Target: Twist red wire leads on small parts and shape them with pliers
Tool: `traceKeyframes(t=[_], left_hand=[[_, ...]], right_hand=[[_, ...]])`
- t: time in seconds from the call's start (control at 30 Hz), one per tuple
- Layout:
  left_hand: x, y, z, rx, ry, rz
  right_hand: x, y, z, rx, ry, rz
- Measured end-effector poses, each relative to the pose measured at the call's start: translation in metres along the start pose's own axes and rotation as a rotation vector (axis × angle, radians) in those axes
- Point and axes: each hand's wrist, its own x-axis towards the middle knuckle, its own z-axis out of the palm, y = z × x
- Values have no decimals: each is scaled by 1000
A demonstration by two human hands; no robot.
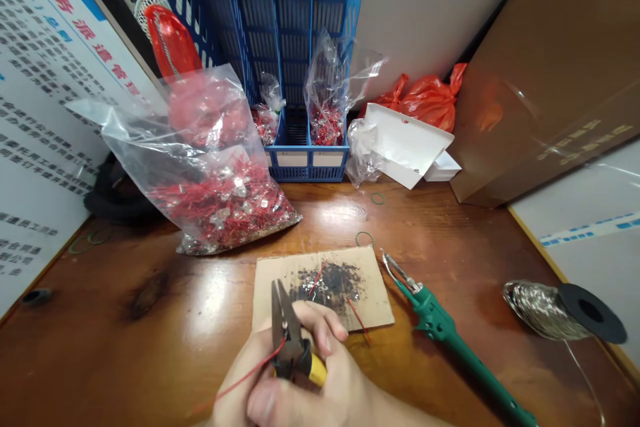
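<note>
My right hand [300, 380] sits at the bottom middle, closed around small pliers [284, 320] with yellow handles. The dark jaws point away from me over the near edge of a scorched cardboard pad [373, 280]. A thin red wire [240, 381] runs from the pliers' joint down to the lower left. Loose red wire pieces [357, 315] lie on the pad's burnt patch and right side. My left hand is out of view.
A green soldering iron [445, 330] lies right of the pad, beside a solder spool [565, 310]. A clear bag of red-wired parts [220, 193] stands at left. Behind are a blue file rack [280, 20], a white tray [405, 143], orange bags [425, 100] and a brown box [550, 80].
</note>
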Motion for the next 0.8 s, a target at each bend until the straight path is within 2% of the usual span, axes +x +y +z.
traceKeyframes(t=[0.03,0.07,0.1,0.17,0.2,0.27,0.33,0.37,0.47,0.57,0.67,0.8], left_hand=[[3,3,0,-65,-29,73],[7,7,-1,-118,-54,69],[12,12,-2,-160,-115,30],[23,23,-7,-264,-97,-100],[29,28,-11,-294,-2,-121],[39,36,-22,-278,115,11],[45,41,-34,-131,220,122],[47,41,-38,-35,229,193],[46,42,-45,228,99,286],[43,40,-44,349,45,345],[41,36,-42,327,-25,290],[41,30,-40,221,-98,154]], right_hand=[[-2,-3,-1,-18,15,0],[-4,-8,-2,-32,18,6],[-6,-13,-3,-29,6,21],[-10,-23,-6,35,-44,75],[-11,-27,-8,76,-44,90],[-12,-33,-13,100,46,85],[-11,-34,-16,10,190,72],[-10,-34,-18,-54,239,76],[-9,-34,-18,-165,265,86],[-12,-40,-14,-110,266,110],[-15,-45,-12,7,334,179],[-13,-41,-16,-49,361,116]])
